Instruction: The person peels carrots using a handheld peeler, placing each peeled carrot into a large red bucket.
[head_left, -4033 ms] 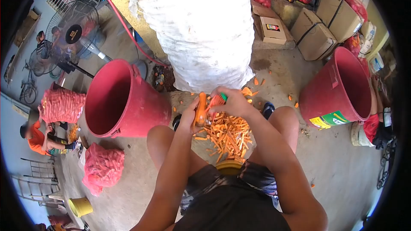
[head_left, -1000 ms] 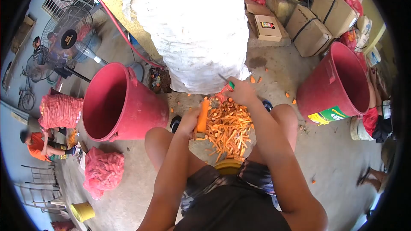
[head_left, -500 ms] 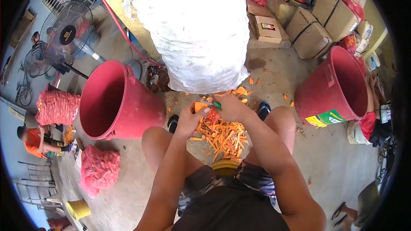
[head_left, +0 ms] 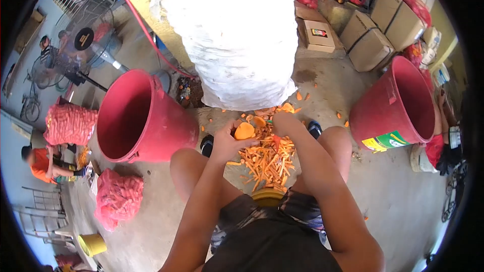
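My left hand (head_left: 228,142) is closed around an orange vegetable piece (head_left: 244,130), its bright cut face turned up. To its right, my right hand (head_left: 285,124) is closed around something mostly hidden, with a bit of green at the fingers. Below both hands lies a heap of orange strips (head_left: 267,161) between my knees, with a red scrap (head_left: 276,142) near the top. The rim of a yellow container (head_left: 267,193) shows at the heap's lower end. More orange scraps (head_left: 287,107) lie just beyond my hands, against the big white sack.
A large white sack (head_left: 237,45) stands in front. Red bins stand at the left (head_left: 156,121) and right (head_left: 385,106). Pink mesh bags (head_left: 119,196) and a yellow bucket (head_left: 92,245) are left; cardboard boxes (head_left: 364,40) are back right. A person in orange (head_left: 40,163) sits far left.
My hands have moved apart. The orange piece has turned its cut face up in my left hand, and my right hand has shifted right. The view has shifted slightly.
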Motion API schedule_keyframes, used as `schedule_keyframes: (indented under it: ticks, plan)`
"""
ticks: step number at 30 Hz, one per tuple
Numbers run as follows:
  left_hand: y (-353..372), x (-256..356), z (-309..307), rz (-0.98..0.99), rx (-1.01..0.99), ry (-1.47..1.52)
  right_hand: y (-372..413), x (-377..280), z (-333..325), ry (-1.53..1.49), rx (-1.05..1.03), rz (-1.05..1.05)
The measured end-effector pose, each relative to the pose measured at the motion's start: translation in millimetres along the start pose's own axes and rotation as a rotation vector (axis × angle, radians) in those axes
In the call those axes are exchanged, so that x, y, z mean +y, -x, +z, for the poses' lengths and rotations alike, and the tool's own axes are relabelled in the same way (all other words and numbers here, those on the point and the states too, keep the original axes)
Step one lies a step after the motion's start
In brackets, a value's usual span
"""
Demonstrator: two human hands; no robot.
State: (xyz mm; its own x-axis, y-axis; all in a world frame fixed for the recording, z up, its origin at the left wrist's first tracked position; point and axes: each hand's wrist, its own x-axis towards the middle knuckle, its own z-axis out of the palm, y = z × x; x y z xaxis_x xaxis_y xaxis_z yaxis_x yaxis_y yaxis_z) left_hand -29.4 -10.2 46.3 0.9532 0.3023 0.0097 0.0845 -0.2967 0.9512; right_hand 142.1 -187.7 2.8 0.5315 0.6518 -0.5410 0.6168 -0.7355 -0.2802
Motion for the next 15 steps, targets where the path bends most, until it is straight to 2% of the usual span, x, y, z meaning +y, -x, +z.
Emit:
schedule_keyframes:
  ticks: [2, 3, 4, 5, 9, 11, 12, 14, 15]
  plan:
    - [-8, -15, -5, -0.041, 0.031, 0.01, 2, -4, -2, 0.074, 0.074, -0.023]
    - [-11, -12, -6, -0.07, 0.092, -0.171, 7, -9, 1, 0.082, 0.065, -0.028]
    - [-10, -11, -5, -0.102, 0.149, -0.353, 13, -15, 5, -0.005, 0.217, -0.084]
    - [-10, -15, -4, -0.105, 0.152, -0.351, 18, -21, 7, -0.096, 0.376, -0.137]
    - [-16, -26, 3, -0.124, 0.177, -0.368, 39, -56, -4, -0.16, 0.407, -0.15]
    - [-13, -23, 6, -0.115, 0.186, -0.381, 38, -61, -6, -0.118, 0.376, -0.07]
    - [-10, -12, 6, -0.099, 0.168, -0.401, 31, -51, -1, -0.119, 0.374, -0.072]
    - [-11, -6, 2, -0.075, 0.162, -0.426, 7, -17, 7, -0.078, 0.261, 0.105]
    - [-9, -7, -1, -0.065, 0.164, -0.42, 9, -14, 3, -0.06, 0.237, 0.107]
